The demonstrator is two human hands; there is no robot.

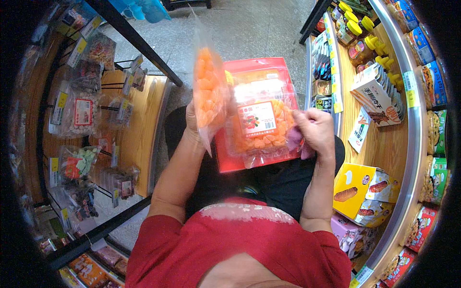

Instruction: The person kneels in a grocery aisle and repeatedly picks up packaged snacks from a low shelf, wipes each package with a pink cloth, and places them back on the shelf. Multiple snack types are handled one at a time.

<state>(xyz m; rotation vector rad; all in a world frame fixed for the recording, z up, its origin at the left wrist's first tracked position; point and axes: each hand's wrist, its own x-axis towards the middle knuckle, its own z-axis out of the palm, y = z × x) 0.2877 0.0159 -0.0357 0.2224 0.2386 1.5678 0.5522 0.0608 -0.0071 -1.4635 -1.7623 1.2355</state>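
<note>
My left hand [192,118] grips a clear plastic bag of orange candies [207,88], which stands on edge and is partly blurred. Across my lap lies a red flat package [225,163]. On top of it rests another clear bag of orange candies [282,111], with a printed white and red label [256,118] facing up. A purple cloth [295,138] is bunched in my right hand [317,127], against the right edge of this second bag. Part of the red package is hidden under the bags.
Hanging bags of snacks [84,111] fill a hook rack on the left, beside a black metal post [137,43]. On the right, a wooden shelf [381,147] holds jars with yellow lids [349,32], a white snack box [378,95] and a yellow box [351,189]. Grey floor [245,28] lies ahead.
</note>
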